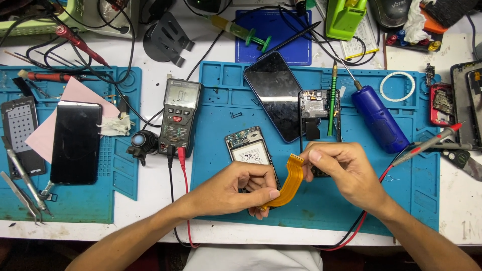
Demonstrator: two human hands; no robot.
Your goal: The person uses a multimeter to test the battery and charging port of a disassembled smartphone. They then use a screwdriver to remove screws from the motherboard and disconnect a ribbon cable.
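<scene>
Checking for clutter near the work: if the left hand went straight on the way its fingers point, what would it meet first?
Likely the right hand, pinching the other end of the orange ribbon cable that the left hand holds; depth is unclear.

Open room is being left along the near edge of the blue mat (321, 213), while the far edge is being crowded by a phone (273, 95), a green screwdriver (332, 98) and a blue tool (379, 118).

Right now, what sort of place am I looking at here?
Most likely a phone repair bench. An opened phone lies on a blue work mat, a multimeter sits beside it, and the left hand and right hand hold an orange flex cable.
</scene>
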